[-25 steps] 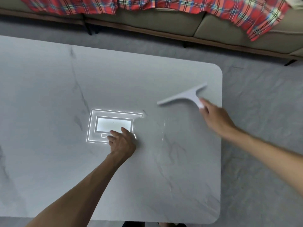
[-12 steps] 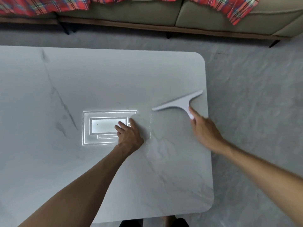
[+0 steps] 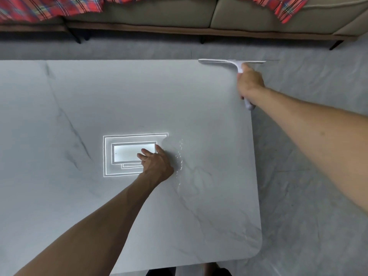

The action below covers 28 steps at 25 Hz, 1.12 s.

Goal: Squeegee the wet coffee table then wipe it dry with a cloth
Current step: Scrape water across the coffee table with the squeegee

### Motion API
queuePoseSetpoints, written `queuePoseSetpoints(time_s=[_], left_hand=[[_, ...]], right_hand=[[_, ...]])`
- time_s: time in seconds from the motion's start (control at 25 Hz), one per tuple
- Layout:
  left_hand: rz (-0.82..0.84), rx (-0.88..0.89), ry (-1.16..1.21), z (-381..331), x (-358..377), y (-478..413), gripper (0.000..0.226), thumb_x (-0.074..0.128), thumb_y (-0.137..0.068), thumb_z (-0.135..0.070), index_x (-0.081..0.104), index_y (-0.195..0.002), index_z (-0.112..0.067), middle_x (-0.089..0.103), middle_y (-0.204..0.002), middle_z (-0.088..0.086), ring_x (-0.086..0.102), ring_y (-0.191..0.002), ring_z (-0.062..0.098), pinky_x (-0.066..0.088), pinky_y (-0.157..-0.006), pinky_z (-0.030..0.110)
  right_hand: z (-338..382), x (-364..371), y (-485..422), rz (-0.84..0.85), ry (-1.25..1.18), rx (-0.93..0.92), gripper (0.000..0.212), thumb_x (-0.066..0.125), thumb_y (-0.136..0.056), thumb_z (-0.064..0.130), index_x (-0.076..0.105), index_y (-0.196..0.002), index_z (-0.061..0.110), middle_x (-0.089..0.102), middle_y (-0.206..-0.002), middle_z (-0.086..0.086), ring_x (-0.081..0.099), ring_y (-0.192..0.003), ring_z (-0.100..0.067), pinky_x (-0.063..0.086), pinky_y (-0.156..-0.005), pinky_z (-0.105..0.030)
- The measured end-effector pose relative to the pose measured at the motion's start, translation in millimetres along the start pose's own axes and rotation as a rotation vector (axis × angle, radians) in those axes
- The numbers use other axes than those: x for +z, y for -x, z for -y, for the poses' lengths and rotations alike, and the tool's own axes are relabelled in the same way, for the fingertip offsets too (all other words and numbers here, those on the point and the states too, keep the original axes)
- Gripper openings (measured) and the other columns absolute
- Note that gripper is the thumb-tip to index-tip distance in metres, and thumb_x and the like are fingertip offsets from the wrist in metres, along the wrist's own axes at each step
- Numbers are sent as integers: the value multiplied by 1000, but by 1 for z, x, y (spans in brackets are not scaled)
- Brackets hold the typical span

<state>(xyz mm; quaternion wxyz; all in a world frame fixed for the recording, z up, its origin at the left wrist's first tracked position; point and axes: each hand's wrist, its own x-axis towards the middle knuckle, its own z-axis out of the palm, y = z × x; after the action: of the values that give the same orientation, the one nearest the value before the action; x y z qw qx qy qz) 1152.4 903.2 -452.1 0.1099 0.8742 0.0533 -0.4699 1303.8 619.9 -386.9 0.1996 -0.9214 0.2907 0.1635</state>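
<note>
The grey marble-look coffee table (image 3: 99, 96) fills most of the view. My right hand (image 3: 250, 82) grips the handle of a white squeegee (image 3: 229, 61), whose blade lies along the table's far edge at its far right corner. My left hand (image 3: 156, 163) rests flat on the tabletop near the middle, fingers spread, holding nothing. A thin line of water droplets (image 3: 180, 156) glints just right of my left hand. No cloth is in view.
A bright reflection of a ceiling light (image 3: 127, 154) shows on the tabletop under my left fingers. A beige sofa (image 3: 159, 14) with a red plaid blanket (image 3: 39, 8) runs along the far side. Grey floor (image 3: 308, 196) lies to the right of the table.
My right hand has carried the squeegee from the middle right of the table to the far right corner, and the blade now lies level along the far edge. My left hand has stayed put.
</note>
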Motion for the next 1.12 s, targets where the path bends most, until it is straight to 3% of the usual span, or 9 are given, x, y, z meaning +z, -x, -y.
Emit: queuePoseSetpoints(time_s=[0.04, 0.2, 0.48, 0.68, 0.76, 0.84, 0.92, 1.0, 1.12], left_hand=[[-7, -3, -13, 0, 1, -2, 86, 49, -91, -23, -7, -151, 0, -4, -147, 48, -2, -137, 64, 18, -114, 56], [-12, -10, -21, -2, 4, -3, 84, 48, -91, -22, -7, -151, 0, -3, -147, 47, -2, -137, 63, 17, -114, 56], [-37, -22, 26, -2, 9, -4, 85, 50, -90, -23, -4, -151, -2, -5, -148, 46, -4, -138, 62, 17, -114, 56], [-39, 25, 19, 10, 7, -3, 79, 45, -91, -21, -2, -151, -2, -3, -147, 47, -4, -137, 64, 16, -114, 56], [-83, 70, 43, 15, 7, 4, 72, 43, -90, -16, 5, -150, -1, 6, -148, 45, 5, -137, 62, 21, -113, 55], [-220, 108, 136, 28, 6, 16, 59, 42, -87, -9, 27, -143, -1, 32, -142, 35, 32, -131, 52, 37, -102, 47], [-333, 159, 231, 48, 6, 31, 52, 42, -82, -2, 43, -134, -5, 57, -123, 24, 54, -111, 41, 43, -82, 38], [-377, 179, 274, 74, 9, 47, 54, 43, -79, 0, 50, -131, -10, 67, -110, 17, 60, -98, 39, 43, -72, 34], [-457, 133, 286, 109, 18, 67, 46, 44, -80, -3, 58, -124, -13, 69, -113, 11, 62, -98, 36, 46, -76, 34]], right_hand=[[0, 4, -2, 13, 2, 39, 38, 23, -96, 17, 48, -124, 22, 59, -118, -22, 59, -67, -30, 40, -51, -26], [-34, 36, 52, 23, 29, 31, 36, 26, -99, 19, 42, -131, 20, 60, -114, -27, 63, -92, -42, 45, -68, -33], [-85, 60, 217, 170, -17, 133, 42, 27, -101, 25, 31, -143, 28, 62, -100, -28, 64, -84, -43, 54, -73, -43], [-57, 37, 200, 135, -118, 212, 35, 26, -101, 30, 38, -133, 21, 65, -97, -24, 67, -80, -40, 57, -70, -45], [-28, 27, 156, 54, -141, 196, 34, 29, -100, 26, 42, -131, 19, 66, -101, -21, 67, -77, -35, 53, -63, -35], [8, 27, 116, 30, -147, 154, 32, 30, -100, 20, 46, -127, 14, 63, -103, -15, 62, -66, -25, 41, -54, -27], [39, 40, 94, 68, -153, 139, 34, 32, -99, 16, 45, -129, 7, 60, -116, -16, 64, -85, -28, 41, -64, -26], [62, 69, 103, 106, -122, 107, 39, 33, -97, 13, 41, -134, 6, 59, -123, -20, 62, -103, -34, 44, -70, -31], [67, 113, 159, 149, 0, -150, 48, 36, -95, 16, 34, -143, 17, 58, -118, -26, 59, -105, -42, 41, -71, -35]])
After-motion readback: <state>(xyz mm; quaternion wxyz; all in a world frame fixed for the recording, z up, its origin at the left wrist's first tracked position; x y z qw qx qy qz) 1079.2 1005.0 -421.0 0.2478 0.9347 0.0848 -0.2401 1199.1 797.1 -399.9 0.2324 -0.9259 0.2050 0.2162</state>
